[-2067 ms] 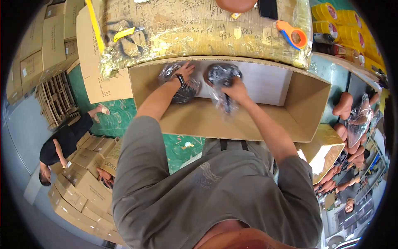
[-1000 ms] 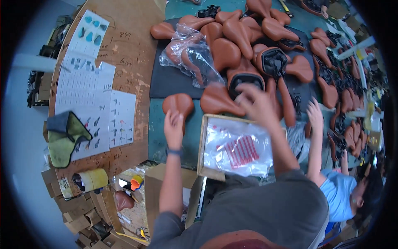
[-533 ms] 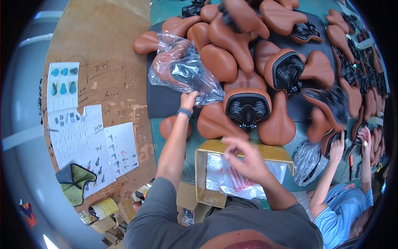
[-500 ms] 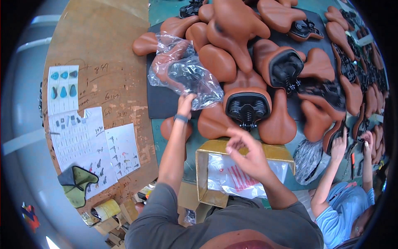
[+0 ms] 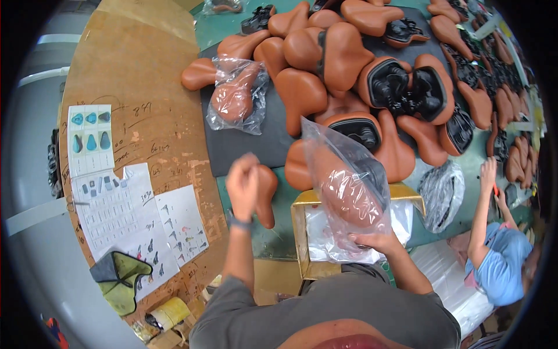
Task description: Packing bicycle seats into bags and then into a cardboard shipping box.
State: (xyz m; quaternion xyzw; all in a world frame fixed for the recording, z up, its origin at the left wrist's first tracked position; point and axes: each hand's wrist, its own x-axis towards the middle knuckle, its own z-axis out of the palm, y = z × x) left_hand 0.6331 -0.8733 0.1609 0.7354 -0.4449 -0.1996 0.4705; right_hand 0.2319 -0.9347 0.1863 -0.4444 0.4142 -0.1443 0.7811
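My right hand (image 5: 375, 241) grips the lower end of a clear plastic bag (image 5: 337, 160) that stands up over the open cardboard box (image 5: 302, 232). A brown bicycle saddle (image 5: 349, 198) sits inside that bag. My left hand (image 5: 243, 183) is raised with its fingers curled and nothing visible in them. It hovers over a bare brown saddle (image 5: 267, 198) lying left of the box. Another bagged brown saddle (image 5: 235, 96) lies farther out on the black mat (image 5: 238, 145).
A large heap of brown saddles (image 5: 325, 64), some flipped to their black undersides (image 5: 401, 87), covers the table. Clear bags (image 5: 325, 235) lie in the box. Paper sheets (image 5: 133, 221), a green cloth (image 5: 119, 273) and a tape roll (image 5: 165, 314) lie left. A person in blue (image 5: 500, 262) works right.
My left hand has drawn back from the bagged saddle on the mat. My right hand has lifted a bag with a saddle in it above the box. Earlier, both hands were in a large carton.
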